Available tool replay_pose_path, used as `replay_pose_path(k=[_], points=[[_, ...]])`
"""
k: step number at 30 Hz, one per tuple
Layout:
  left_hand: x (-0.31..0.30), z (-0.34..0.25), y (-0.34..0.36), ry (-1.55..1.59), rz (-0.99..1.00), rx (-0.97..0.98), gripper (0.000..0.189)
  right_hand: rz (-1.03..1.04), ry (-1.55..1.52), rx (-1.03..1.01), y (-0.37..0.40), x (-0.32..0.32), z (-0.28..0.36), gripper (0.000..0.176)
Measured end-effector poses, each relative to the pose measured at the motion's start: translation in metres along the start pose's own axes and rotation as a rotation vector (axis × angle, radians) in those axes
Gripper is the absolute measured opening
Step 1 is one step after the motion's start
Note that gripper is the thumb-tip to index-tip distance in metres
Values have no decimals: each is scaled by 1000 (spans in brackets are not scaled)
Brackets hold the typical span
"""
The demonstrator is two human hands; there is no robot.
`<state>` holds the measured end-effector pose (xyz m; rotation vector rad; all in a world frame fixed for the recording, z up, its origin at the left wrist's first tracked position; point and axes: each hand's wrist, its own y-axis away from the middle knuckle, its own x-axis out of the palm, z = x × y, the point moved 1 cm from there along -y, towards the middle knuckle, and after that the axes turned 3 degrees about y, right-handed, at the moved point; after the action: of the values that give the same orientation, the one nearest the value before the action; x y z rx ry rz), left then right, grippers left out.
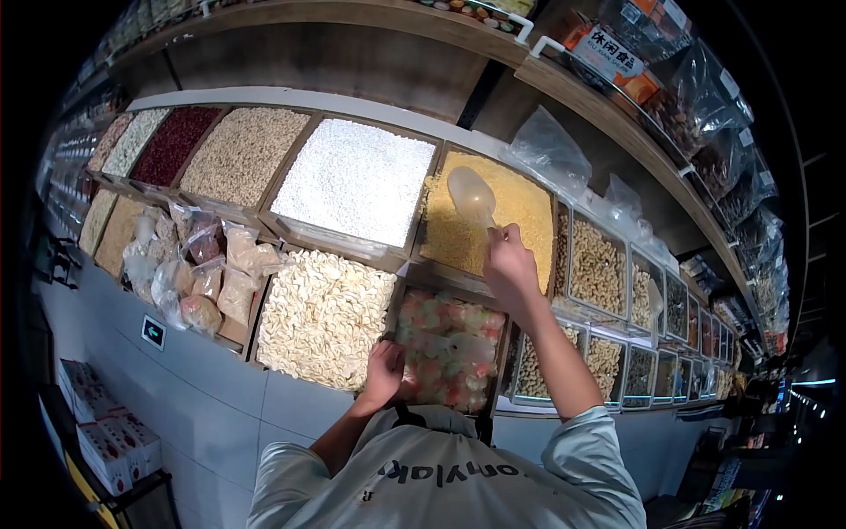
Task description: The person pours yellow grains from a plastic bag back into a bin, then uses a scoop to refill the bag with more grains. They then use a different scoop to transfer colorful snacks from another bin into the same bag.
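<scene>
My right hand (513, 264) grips the handle of a translucent plastic scoop (473, 194). The scoop's bowl lies over the small yellow grains (520, 207) that fill a wooden bin, overlapping their surface in this view. Lower down, my left hand (385, 372) is at the divider between a bin of pale flat flakes (322, 322) and a bin of red and green pieces under clear plastic (441, 383). Its fingers are curled in, and I cannot tell what is in them. Another clear scoop (465, 348) lies on that plastic, between my two arms.
Left of the yellow grains are bins of white beads (357, 181), beige grains (242, 150) and dark red beans (174, 145). Filled plastic bags (207, 269) pile up at the left. Clear boxes of peanuts (595, 264) line the right. A wooden shelf (608, 115) overhangs the back.
</scene>
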<state>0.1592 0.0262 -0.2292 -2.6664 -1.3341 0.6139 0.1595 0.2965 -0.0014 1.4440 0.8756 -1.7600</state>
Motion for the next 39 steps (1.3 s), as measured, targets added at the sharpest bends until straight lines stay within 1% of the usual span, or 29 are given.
replay_pose_path(k=[2, 3, 5, 6, 8, 10, 13, 16, 18, 19, 21, 22, 23, 28, 32, 34, 39], points=[[0, 0, -1, -6, 9, -3, 10, -101, -23, 24, 6, -15, -11, 24], [0, -1, -2, -7, 15, -4, 9, -102, -24, 25, 10, -18, -19, 24], [-1, -1, -3, -10, 20, -3, 9, -223, -37, 92, 20, -21, -40, 27], [-1, -1, -2, -25, 18, -3, 9, -225, -39, 95, 27, -17, -55, 27], [1, -2, -2, -35, 26, 4, 9, -344, -28, 99, 41, -2, -90, 31], [2, -5, -1, -50, 46, -22, 9, -362, -34, 115, 55, 8, -113, 31], [11, 2, 3, -67, 87, -12, 10, -377, -63, 124, 69, 10, -121, 30], [15, -10, -1, -104, 132, 5, 11, -368, -55, 81, 74, 10, -117, 29], [19, -14, -4, -100, 140, 10, 11, -400, -110, 21, 71, 5, -109, 30], [20, -16, -5, -93, 143, 15, 11, -401, -113, 25, 69, 4, -102, 30], [22, -20, -7, -91, 147, 16, 11, -256, -206, 62, 58, 4, -83, 32], [23, -22, -8, -87, 148, 15, 11, -307, -164, -25, 53, 11, -79, 32], [24, -23, -9, -89, 146, 16, 11, -309, -165, -26, 49, 13, -71, 32], [24, -24, -6, -66, 136, -4, 10, -164, -181, -133, 16, 17, -27, 32], [19, -20, -2, -71, 103, -20, 9, -202, -174, -219, -19, 19, -15, 32], [15, -16, -1, -76, 88, -49, 9, -5, -50, -92, -35, 11, -11, 31], [9, -3, 6, -61, 21, -47, 10, 0, -80, -92, -50, -4, -11, 29]])
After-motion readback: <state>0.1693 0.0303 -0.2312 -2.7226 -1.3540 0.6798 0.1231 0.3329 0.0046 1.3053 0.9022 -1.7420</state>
